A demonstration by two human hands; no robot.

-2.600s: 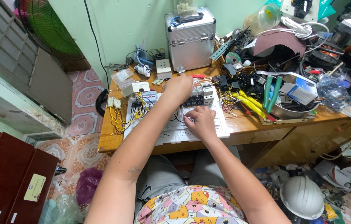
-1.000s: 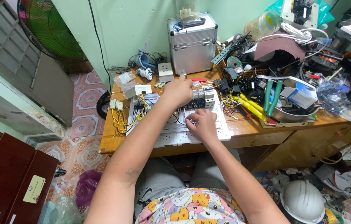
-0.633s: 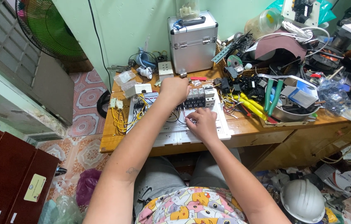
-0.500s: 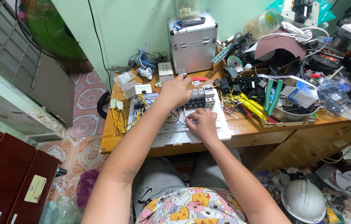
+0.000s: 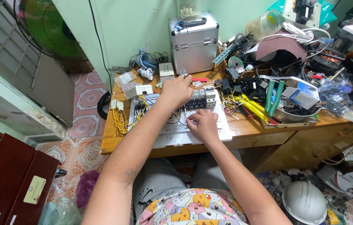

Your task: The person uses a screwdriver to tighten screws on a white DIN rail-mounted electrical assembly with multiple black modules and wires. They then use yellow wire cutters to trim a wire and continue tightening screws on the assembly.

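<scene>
A white perforated panel [image 5: 222, 130] lies on the wooden desk, carrying a row of dark circuit breakers [image 5: 200, 100] and yellow, blue and black wires [image 5: 123, 118]. My left hand [image 5: 176, 91] is curled over the top of the breaker row, its fingers bent against the breakers' far side. Closer to me, my right hand [image 5: 202, 124] rests on the panel just below the breakers, fingertips pinched on a thin dark wire; what the fingers hold is too small to tell for sure.
A metal case [image 5: 193, 43] stands at the back of the desk [image 5: 249, 131]. Yellow- and green-handled pliers [image 5: 264, 102], a metal bowl [image 5: 293, 116] and tangled cables crowd the right side. A fan [image 5: 45, 29] stands at left; a white helmet [image 5: 304, 202] lies on the floor.
Both hands stay at the breakers and panel with only slight finger shifts. The camera view has drifted a little.
</scene>
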